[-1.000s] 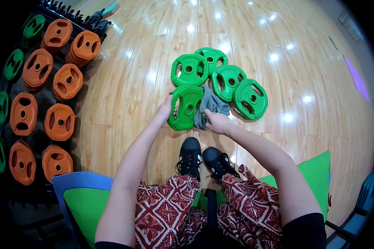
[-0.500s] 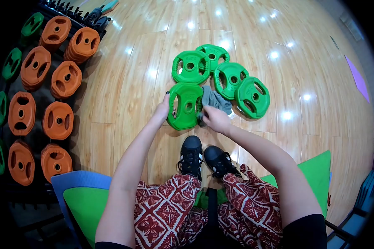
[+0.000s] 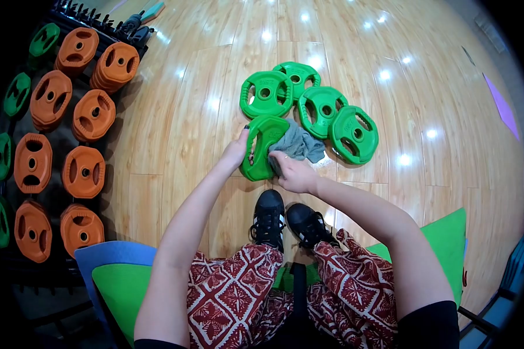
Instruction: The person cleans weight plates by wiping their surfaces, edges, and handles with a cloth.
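Observation:
My left hand [image 3: 236, 149] grips the left rim of a green weight plate [image 3: 261, 138], fingers reaching through its left slot. The plate is tilted above the floor in front of my shoes. A grey cloth [image 3: 300, 142] is bunched in my right hand [image 3: 294, 173] and lies over the plate's right side, covering part of it. Beyond are more green plates: one [image 3: 266, 107] just past the held plate, another [image 3: 297, 71] partly under it, and two overlapping ones [image 3: 308, 110] [image 3: 364, 152] to the right.
A rack at the left carries orange plates [image 3: 34, 163] and green plates [image 3: 1, 157]. My black shoes [image 3: 268, 218] stand on the wooden floor [image 3: 204, 87]. Green mats [image 3: 119, 291] [image 3: 442, 250] lie at both sides of my legs. A purple mat [image 3: 499, 107] is far right.
The held plate has tilted and turned, looking narrower. My left hand has shifted right with it. My right hand has moved the cloth leftward onto the plate's face.

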{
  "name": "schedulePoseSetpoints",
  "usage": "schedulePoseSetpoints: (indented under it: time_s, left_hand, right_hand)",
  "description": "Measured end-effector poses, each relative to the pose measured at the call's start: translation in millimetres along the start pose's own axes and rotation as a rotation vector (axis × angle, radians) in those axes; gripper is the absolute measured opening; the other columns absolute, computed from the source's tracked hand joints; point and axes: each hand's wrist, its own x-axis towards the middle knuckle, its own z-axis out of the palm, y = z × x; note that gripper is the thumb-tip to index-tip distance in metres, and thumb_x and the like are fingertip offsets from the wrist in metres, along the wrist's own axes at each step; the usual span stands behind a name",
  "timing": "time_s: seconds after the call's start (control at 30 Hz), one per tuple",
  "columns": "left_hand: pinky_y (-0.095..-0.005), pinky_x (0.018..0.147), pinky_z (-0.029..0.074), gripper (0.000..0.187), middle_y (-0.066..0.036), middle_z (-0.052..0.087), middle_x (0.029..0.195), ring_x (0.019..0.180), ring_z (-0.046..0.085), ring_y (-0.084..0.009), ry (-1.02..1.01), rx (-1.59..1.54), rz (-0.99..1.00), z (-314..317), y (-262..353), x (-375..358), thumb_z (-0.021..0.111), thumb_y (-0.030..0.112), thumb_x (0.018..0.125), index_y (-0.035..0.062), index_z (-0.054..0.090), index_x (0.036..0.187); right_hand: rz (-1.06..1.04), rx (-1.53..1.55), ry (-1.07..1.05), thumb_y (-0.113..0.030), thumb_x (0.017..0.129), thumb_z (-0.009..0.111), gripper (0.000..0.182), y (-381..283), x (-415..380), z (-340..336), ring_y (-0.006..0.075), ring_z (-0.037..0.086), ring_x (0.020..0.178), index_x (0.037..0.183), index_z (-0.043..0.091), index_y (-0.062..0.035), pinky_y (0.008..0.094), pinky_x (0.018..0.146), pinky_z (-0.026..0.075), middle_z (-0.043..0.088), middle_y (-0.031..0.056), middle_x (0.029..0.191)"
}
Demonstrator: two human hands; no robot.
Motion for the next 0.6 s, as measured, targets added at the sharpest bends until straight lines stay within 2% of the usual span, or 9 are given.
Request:
schedulePoseSetpoints:
  time_s: [0.07,0.1,0.17,0.2,0.27,0.3,0.33,0.43,0.6]
  left_hand:
    - [-0.0297,0.047,0.043,0.064,-0.008,0.052,0.058,0.048,0.051,-0.0171,0.004,0.045,0.030,2.6,2.6,-3.1,0.033,0.057,0.086,-0.0006,0.054,0.070]
    - [-0.0297,0.047,0.043,0.064,-0.008,0.052,0.058,0.048,0.051,-0.0171,0.004,0.046,0.030,3.6,2.0,-2.7,0.033,0.057,0.086,-0.0006,0.054,0.070]
    - [-0.0298,0.048,0.044,0.065,-0.009,0.054,0.059,0.049,0.053,-0.0173,0.008,0.085,0.038,6.1,0.1,-0.6,0.033,0.057,0.086,-0.0026,0.055,0.069]
    - [-0.0298,0.048,0.044,0.065,-0.009,0.054,0.059,0.049,0.053,-0.0173,0.006,0.088,0.036,8.1,-1.3,0.4,0.033,0.057,0.086,-0.0026,0.055,0.069]
    - [-0.0299,0.049,0.044,0.067,-0.010,0.055,0.060,0.050,0.054,-0.0177,0.098,0.199,0.164,13.7,-0.5,2.6,0.034,0.057,0.085,-0.0044,0.056,0.070]
    - [-0.0299,0.049,0.044,0.067,-0.010,0.055,0.060,0.050,0.054,-0.0177,0.096,0.199,0.167,17.8,6.0,-2.8,0.034,0.057,0.085,-0.0044,0.056,0.070]
    - [-0.0300,0.049,0.044,0.067,-0.010,0.054,0.059,0.049,0.054,-0.0177,0.084,0.210,0.127,21.9,15.6,-12.8,0.034,0.057,0.085,-0.0043,0.056,0.069]
    - [-0.0299,0.049,0.043,0.067,-0.009,0.053,0.057,0.048,0.053,-0.0175,0.038,0.221,0.074,24.5,17.4,-13.2,0.035,0.057,0.085,-0.0040,0.055,0.067]
    - [-0.0300,0.048,0.043,0.068,-0.008,0.052,0.054,0.047,0.052,-0.0174,-0.013,0.199,0.106,29.0,13.9,-9.5,0.034,0.058,0.085,-0.0033,0.054,0.063]
  right_hand:
    - [0.009,0.034,-0.074,-0.014,0.069,0.054,0.063,1.1,6.3,1.6,0.0383,0.053,0.095,0.123,0.022,-0.0069,0.0434,0.081,0.042,0.051,0.0235,0.108]
    - [0.009,0.035,-0.073,-0.014,0.069,0.054,0.063,5.5,12.5,5.3,0.0383,0.053,0.095,0.123,0.022,-0.0069,0.0434,0.081,0.042,0.051,0.0235,0.108]
    - [0.070,0.156,-0.052,-0.012,0.070,0.056,0.063,16.6,27.8,13.9,0.0352,0.059,0.081,0.121,0.018,-0.0067,0.0413,0.069,0.049,0.051,0.0257,0.106]
    - [0.073,0.159,-0.050,-0.012,0.070,0.056,0.063,13.1,31.7,9.4,0.0352,0.059,0.081,0.121,0.018,-0.0067,0.0413,0.069,0.049,0.051,0.0257,0.106]
    - [0.352,0.654,-0.017,-0.007,0.069,0.055,0.057,2.9,37.9,-6.1,0.0273,0.060,0.056,0.114,0.019,-0.0052,0.0364,0.048,0.049,0.055,0.0250,0.094]
    - [0.385,0.762,0.029,-0.004,0.069,0.055,0.055,7.7,41.9,-3.6,0.0177,0.055,0.045,0.111,0.020,-0.0066,0.0291,0.036,0.045,0.056,0.0163,0.082]
    - [0.384,0.763,0.031,-0.004,0.069,0.055,0.055,6.6,40.4,-5.6,0.0177,0.055,0.045,0.111,0.020,-0.0066,0.0291,0.036,0.045,0.056,0.0163,0.082]
    - [0.663,1.233,0.099,-0.002,0.067,0.053,0.055,8.4,31.2,-2.3,0.0160,0.051,0.043,0.112,0.022,-0.0094,0.0270,0.038,0.043,0.049,0.0096,0.072]
    - [0.690,1.440,0.280,0.000,0.067,0.049,0.051,12.5,32.8,4.4,0.0166,0.052,0.045,0.110,0.023,-0.0093,0.0281,0.037,0.040,0.050,0.0092,0.072]
